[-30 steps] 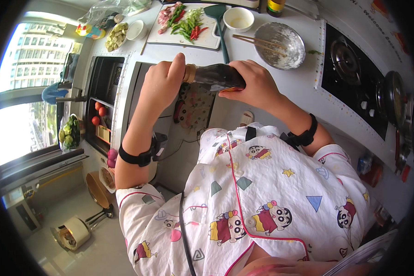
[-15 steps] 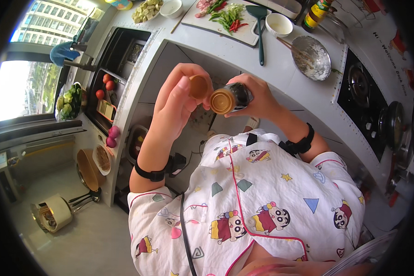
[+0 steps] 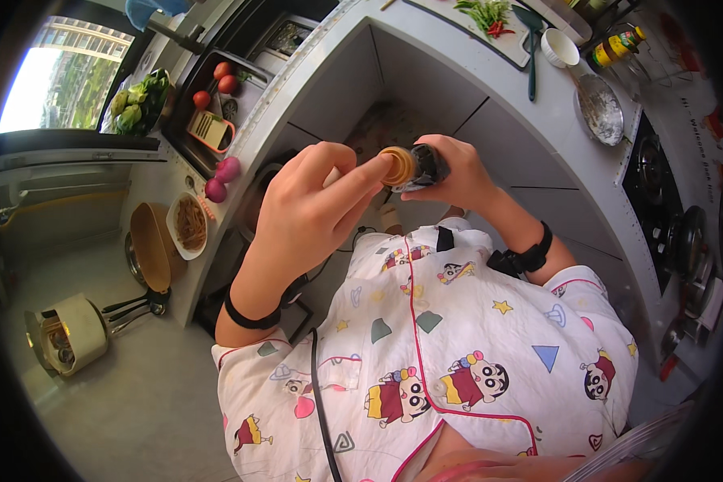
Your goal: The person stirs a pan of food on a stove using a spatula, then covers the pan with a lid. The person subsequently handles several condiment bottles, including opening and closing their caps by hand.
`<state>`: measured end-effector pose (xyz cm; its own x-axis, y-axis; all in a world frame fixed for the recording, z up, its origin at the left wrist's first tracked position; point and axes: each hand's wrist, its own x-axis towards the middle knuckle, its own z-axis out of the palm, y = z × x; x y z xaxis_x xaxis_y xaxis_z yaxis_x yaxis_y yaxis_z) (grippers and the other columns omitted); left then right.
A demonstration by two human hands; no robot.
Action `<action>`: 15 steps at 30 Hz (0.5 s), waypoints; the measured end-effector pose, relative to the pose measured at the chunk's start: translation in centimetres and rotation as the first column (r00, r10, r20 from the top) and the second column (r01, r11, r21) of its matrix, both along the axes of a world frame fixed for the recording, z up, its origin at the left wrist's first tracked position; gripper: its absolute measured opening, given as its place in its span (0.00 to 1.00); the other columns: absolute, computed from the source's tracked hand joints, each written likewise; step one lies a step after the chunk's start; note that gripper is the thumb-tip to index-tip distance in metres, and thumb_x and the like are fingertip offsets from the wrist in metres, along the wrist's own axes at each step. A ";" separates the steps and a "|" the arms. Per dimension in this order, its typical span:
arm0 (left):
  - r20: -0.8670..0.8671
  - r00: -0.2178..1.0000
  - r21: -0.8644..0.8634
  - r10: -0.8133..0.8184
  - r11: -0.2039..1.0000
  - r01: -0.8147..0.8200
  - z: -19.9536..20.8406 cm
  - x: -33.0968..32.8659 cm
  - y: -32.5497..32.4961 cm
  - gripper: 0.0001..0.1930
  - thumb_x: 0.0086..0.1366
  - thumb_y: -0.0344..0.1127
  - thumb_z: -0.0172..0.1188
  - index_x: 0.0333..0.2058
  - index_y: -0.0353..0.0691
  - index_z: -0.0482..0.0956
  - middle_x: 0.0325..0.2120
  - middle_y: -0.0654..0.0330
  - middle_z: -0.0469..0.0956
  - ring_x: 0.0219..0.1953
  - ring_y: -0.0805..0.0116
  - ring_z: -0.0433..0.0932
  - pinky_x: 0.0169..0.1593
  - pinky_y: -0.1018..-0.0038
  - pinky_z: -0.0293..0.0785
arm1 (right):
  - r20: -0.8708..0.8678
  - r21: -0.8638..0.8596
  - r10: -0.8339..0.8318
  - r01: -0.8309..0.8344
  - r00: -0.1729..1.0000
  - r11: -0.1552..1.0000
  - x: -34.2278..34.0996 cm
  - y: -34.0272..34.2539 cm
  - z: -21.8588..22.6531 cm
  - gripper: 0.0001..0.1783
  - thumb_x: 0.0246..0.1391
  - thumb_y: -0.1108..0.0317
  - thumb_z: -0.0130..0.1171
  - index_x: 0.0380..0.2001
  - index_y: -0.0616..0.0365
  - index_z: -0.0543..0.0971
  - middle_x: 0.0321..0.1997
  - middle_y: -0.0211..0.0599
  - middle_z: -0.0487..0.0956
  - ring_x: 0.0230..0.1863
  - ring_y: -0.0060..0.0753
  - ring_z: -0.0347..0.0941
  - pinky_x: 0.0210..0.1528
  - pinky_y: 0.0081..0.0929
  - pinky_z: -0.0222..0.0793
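My right hand [image 3: 456,170] grips a dark bottle [image 3: 431,165] around its body. The bottle is tilted so that its gold-brown neck [image 3: 398,167] faces me and to the left. My left hand [image 3: 317,189] is beside it, with one extended finger touching the rim of the neck. The other fingers of that hand are curled in, and whatever lies inside them is hidden; the brown cap seen in it earlier does not show now. Both hands are in the air in front of the counter edge.
On the white counter [image 3: 490,100] stand a cutting board with chopped peppers [image 3: 490,18], a green spatula [image 3: 531,48], a white bowl [image 3: 560,48] and a metal bowl of flour [image 3: 601,111]. A stove [image 3: 649,173] is at right. Tomatoes [image 3: 226,83] lie by the sink, onions [image 3: 221,181] nearer.
My left hand has turned over and moved to the bottle's neck; the cap it held is now out of sight. The bottle has shifted slightly right, and the view has tilted.
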<state>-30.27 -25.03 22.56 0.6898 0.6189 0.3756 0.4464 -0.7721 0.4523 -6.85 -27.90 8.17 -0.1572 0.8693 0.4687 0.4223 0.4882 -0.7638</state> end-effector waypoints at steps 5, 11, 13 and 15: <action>-0.047 0.998 0.029 -0.050 0.998 0.052 -1.2 -5.0 -0.4 0.11 0.50 0.23 0.71 0.33 0.39 0.81 0.30 0.59 0.72 0.27 0.63 0.73 0.30 0.72 0.69 | 0.006 -0.129 0.104 -0.103 0.995 0.986 -5.0 -0.5 -0.6 0.35 0.31 0.55 0.81 0.43 0.55 0.76 0.36 0.38 0.80 0.35 0.44 0.79 0.40 0.34 0.75; -0.033 0.994 -0.655 -0.106 0.753 0.058 -2.6 -7.3 -0.7 0.17 0.52 0.27 0.71 0.28 0.38 0.66 0.27 0.59 0.66 0.26 0.63 0.68 0.29 0.71 0.68 | -0.061 -0.305 0.342 -0.344 0.938 0.888 -8.0 -0.4 -2.8 0.35 0.33 0.59 0.80 0.45 0.55 0.74 0.36 0.39 0.80 0.39 0.45 0.78 0.42 0.34 0.74; -0.016 0.997 -0.731 -0.069 0.681 0.036 -3.2 -7.5 -0.9 0.19 0.54 0.28 0.71 0.26 0.38 0.64 0.25 0.60 0.63 0.25 0.66 0.64 0.29 0.71 0.65 | -0.110 -0.333 0.396 -0.409 0.912 0.850 -8.6 -0.5 -3.1 0.36 0.33 0.60 0.80 0.46 0.55 0.74 0.36 0.40 0.80 0.39 0.45 0.78 0.42 0.34 0.74; 0.004 0.998 -0.703 -0.062 0.710 0.046 -4.0 -7.6 -1.1 0.20 0.56 0.30 0.71 0.25 0.38 0.62 0.25 0.62 0.61 0.26 0.69 0.60 0.29 0.72 0.61 | -0.171 -0.352 0.459 -0.489 0.872 0.798 -9.1 -0.6 -3.3 0.36 0.33 0.64 0.80 0.48 0.54 0.73 0.38 0.40 0.80 0.39 0.42 0.79 0.43 0.33 0.75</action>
